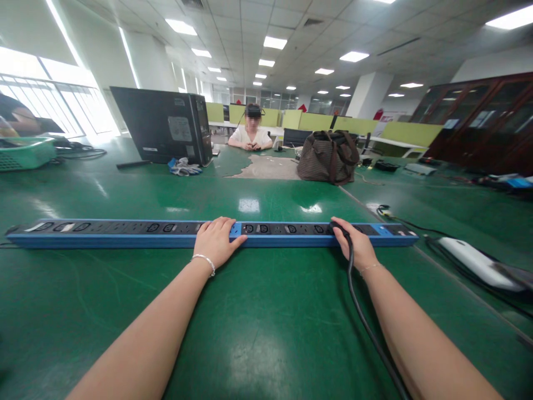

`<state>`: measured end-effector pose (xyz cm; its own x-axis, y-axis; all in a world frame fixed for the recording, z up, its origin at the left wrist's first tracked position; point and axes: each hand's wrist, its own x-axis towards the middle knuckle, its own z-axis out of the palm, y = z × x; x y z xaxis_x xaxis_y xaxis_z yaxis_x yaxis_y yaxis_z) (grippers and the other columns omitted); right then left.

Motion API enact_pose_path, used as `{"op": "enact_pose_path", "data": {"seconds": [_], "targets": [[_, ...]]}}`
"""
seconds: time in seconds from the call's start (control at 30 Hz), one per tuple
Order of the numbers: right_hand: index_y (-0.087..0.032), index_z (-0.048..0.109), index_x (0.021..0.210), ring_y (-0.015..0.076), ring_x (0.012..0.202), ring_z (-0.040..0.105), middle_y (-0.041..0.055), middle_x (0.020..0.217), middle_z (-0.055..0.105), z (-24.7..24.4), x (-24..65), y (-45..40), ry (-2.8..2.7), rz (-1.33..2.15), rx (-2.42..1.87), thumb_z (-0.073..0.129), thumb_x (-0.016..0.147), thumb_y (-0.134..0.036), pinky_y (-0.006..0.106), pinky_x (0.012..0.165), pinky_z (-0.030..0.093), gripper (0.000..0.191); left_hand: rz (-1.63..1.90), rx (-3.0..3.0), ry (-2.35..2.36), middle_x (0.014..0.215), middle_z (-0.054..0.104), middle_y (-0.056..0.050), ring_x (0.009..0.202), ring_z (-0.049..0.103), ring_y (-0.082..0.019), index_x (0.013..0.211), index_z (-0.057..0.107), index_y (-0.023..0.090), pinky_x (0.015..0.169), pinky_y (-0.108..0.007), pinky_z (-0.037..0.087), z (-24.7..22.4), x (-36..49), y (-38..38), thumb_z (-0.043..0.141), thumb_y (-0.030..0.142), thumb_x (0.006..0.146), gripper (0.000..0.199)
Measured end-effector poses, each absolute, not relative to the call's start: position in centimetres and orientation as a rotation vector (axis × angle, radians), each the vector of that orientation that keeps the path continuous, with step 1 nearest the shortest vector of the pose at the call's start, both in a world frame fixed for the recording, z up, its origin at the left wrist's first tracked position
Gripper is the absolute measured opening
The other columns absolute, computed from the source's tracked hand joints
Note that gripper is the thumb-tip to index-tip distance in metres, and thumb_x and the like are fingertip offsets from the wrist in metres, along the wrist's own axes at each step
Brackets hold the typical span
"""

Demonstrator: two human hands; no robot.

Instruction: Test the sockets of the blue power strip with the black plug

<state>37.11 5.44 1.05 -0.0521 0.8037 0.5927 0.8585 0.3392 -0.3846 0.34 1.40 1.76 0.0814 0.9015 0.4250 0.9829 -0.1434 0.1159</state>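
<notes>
A long blue power strip point(137, 241) with a row of black sockets lies across the green table. Near its middle my left hand point(217, 240) rests over the top, fingers wrapped across the strip and thumb along its front edge. Toward the strip's right part, my right hand point(353, 242) holds a black plug point(335, 225) at the sockets. My fingers partly cover the plug, so how deep it sits cannot be seen. From it a thick black cable point(361, 314) runs down between my forearms, close to the right one.
A computer case point(166, 125), gloves point(184, 166) and a green basket point(27, 154) stand at the back left. A brown bag point(327, 158) sits behind the strip. A white device point(478, 263) with cables lies at right. A person point(251, 133) sits across the table.
</notes>
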Motion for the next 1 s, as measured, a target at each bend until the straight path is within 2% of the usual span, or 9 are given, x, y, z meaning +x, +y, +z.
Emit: {"op": "enact_pose_path", "data": {"seconds": [0.23,0.4,0.53,0.63,0.73,1.0], "targets": [[-0.022,0.060,0.113,0.0229,0.098,0.063,0.0074,0.108,0.067,1.0,36.6,5.4,-1.896,-0.162,-1.477,0.041,0.086,-0.036,0.038,0.088,0.048,0.036,-0.578,-2.140,-1.903,0.126,0.056,-0.007,0.118,0.048,-0.023,0.120,0.052,0.022,0.102,-0.041,0.029,1.7,0.4,1.4,0.037,0.058,0.083,0.054],[-0.023,0.057,0.115,0.0243,0.115,0.053,0.0074,0.117,0.063,0.8,37.0,5.4,-1.951,-0.282,-1.464,0.040,0.088,-0.033,0.051,0.102,0.032,0.034,-0.575,-2.147,-1.904,0.126,0.056,-0.008,0.118,0.048,-0.024,0.121,0.052,0.021,0.102,-0.041,0.029,1.8,0.3,1.3,0.038,0.058,0.083,0.055],[-0.023,0.056,0.116,0.0223,0.116,0.053,0.0061,0.118,0.063,0.7,37.2,5.2,-2.023,-0.324,-1.438,0.041,0.088,-0.032,0.050,0.104,0.029,0.033,-0.576,-2.143,-1.915,0.127,0.056,-0.008,0.119,0.047,-0.024,0.121,0.052,0.021,0.102,-0.041,0.029,1.8,0.4,1.3,0.039,0.057,0.083,0.054],[-0.021,0.055,0.119,0.0217,0.109,0.057,0.0070,0.118,0.062,0.5,36.8,4.9,-1.954,-0.347,-1.480,0.039,0.089,-0.032,0.048,0.103,0.032,0.036,-0.580,-2.139,-1.912,0.126,0.056,-0.008,0.120,0.046,-0.024,0.121,0.052,0.021,0.103,-0.041,0.029,1.8,0.4,1.3,0.039,0.057,0.083,0.054],[-0.022,0.055,0.120,0.0216,0.105,0.060,0.0062,0.119,0.062,0.6,36.4,4.7,-1.936,-0.303,-1.517,0.039,0.089,-0.034,0.043,0.098,0.040,0.037,-0.579,-2.142,-1.903,0.126,0.056,-0.008,0.119,0.047,-0.024,0.121,0.053,0.021,0.102,-0.041,0.030,1.8,0.4,1.3,0.039,0.057,0.083,0.054],[-0.025,0.057,0.117,0.0245,0.090,0.064,0.0059,0.102,0.068,2.3,36.5,4.7,-1.982,-0.161,-1.662,0.039,0.087,-0.038,0.038,0.080,0.050,0.037,-0.566,-2.136,-1.893,0.125,0.056,-0.008,0.118,0.047,-0.023,0.121,0.052,0.020,0.101,-0.041,0.030,1.7,0.3,1.3,0.037,0.058,0.083,0.056]]}}
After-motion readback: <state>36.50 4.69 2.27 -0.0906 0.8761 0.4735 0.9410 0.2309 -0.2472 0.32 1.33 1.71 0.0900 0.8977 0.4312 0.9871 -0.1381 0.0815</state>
